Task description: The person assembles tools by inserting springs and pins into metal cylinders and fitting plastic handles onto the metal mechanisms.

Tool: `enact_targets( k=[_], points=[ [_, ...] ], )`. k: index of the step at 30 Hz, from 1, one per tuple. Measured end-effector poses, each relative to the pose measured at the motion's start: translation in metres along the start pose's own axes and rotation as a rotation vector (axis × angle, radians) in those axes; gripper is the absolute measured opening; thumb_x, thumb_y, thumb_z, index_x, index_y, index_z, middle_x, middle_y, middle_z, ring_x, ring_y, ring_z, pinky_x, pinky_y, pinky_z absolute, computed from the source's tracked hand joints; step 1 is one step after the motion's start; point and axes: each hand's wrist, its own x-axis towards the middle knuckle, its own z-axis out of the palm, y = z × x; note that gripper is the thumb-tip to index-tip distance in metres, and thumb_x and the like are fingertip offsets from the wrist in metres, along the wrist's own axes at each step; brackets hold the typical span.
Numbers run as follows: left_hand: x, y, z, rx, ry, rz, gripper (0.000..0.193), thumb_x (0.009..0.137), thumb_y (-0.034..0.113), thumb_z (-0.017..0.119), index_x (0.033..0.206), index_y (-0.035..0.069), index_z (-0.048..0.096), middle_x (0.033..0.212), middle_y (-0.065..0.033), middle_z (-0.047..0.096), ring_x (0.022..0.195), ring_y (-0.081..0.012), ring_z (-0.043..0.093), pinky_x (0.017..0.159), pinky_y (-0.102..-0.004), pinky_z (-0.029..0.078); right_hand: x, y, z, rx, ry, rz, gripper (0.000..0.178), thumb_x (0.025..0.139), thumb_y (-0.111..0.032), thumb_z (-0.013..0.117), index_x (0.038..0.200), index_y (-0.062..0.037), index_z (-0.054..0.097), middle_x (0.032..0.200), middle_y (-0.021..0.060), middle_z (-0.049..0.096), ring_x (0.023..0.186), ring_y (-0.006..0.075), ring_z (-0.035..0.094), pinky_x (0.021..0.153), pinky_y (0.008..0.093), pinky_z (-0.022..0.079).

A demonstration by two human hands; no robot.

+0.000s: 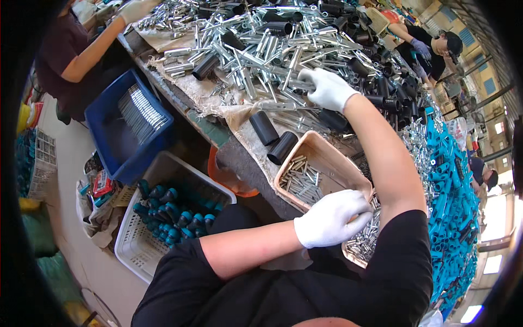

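Both my hands wear white gloves. My right hand (pixel 330 90) reaches into the heap of silvery metal parts (pixel 261 60), its thumb and fingers closing round a metal tube (pixel 306 83). Nearer to me, my left hand (pixel 333 219) hovers by the near end of a beige plastic tray (pixel 298 143) that holds short metal pins (pixel 300 180). Its fingers are curled in, and what they may hold is hidden. Two black sleeves (pixel 263 128) lie on the cloth just left of the tray. Small metal pieces (pixel 364 237) fill another container beneath my left hand.
A white crate (pixel 126 240) of black-and-teal parts and a blue bin (pixel 102 143) of metal rods stand to the left. Teal parts (pixel 449 218) are piled at the right. Co-workers (pixel 60 60) handle parts at the far left and far right.
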Motion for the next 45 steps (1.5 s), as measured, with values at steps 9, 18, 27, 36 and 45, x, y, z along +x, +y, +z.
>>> enact_targets(
  k=[9, 18, 27, 36, 45],
  points=[
    [-0.003, 0.003, 0.008, 0.033, 0.007, -0.028, 0.017, 0.088, 0.017, 0.055, 0.092, 0.002, 0.062, 0.087, -0.0152, 0.058, 0.085, -0.0337, 0.059, 0.075, -0.0399, 0.047, -0.025, 0.017, -0.001, 0.175, 0.415, 0.203, 0.026, 0.079, -0.016, 0.059, 0.104, -0.0075, 0.057, 0.096, 0.0210, 0.064, 0.093, 0.0382, 0.061, 0.079, 0.0427, 0.048],
    [-0.014, 0.044, 0.002, 0.379, 0.560, 0.138, 0.066, 0.075, 0.005, 0.065, 0.134, -0.001, 0.037, 0.127, -0.0226, 0.044, 0.119, -0.0371, 0.046, 0.102, -0.0421, 0.037, -0.230, -0.095, -0.074, 0.746, 0.341, 0.398, 0.020, 0.080, -0.008, 0.059, 0.097, 0.0009, 0.058, 0.081, 0.0043, 0.059, 0.075, 0.0099, 0.055, 0.068, 0.0255, 0.046],
    [-0.083, 0.083, 0.042, -0.125, -0.095, -0.518, 0.030, 0.081, 0.006, 0.060, 0.111, 0.001, 0.061, 0.094, -0.0060, 0.064, 0.085, -0.0162, 0.061, 0.079, -0.0295, 0.048, -0.383, -0.160, 0.008, 1.656, 0.240, 0.447, 0.025, 0.086, -0.015, 0.062, 0.105, -0.0044, 0.050, 0.078, 0.0045, 0.055, 0.051, 0.0039, 0.041, 0.043, 0.0175, 0.030],
    [-0.108, 0.108, 0.084, -0.608, -0.240, -0.786, 0.026, 0.088, 0.012, 0.060, 0.112, 0.001, 0.059, 0.100, -0.0053, 0.063, 0.090, -0.0121, 0.059, 0.083, -0.0271, 0.047, -0.440, -0.189, 0.086, 2.022, 0.080, 0.241, 0.026, 0.089, -0.020, 0.060, 0.106, -0.0029, 0.051, 0.081, 0.0039, 0.058, 0.052, 0.0042, 0.044, 0.043, 0.0190, 0.033],
    [-0.105, 0.109, 0.115, -0.365, 0.048, -0.771, 0.017, 0.090, 0.012, 0.059, 0.104, 0.003, 0.058, 0.085, -0.0011, 0.059, 0.073, -0.0079, 0.055, 0.065, -0.0237, 0.045, -0.484, -0.206, 0.107, 1.698, 0.202, 0.486, 0.023, 0.096, -0.017, 0.048, 0.109, 0.0006, 0.055, 0.079, 0.0064, 0.063, 0.063, 0.0084, 0.057, 0.058, 0.0220, 0.046]
  ],
)
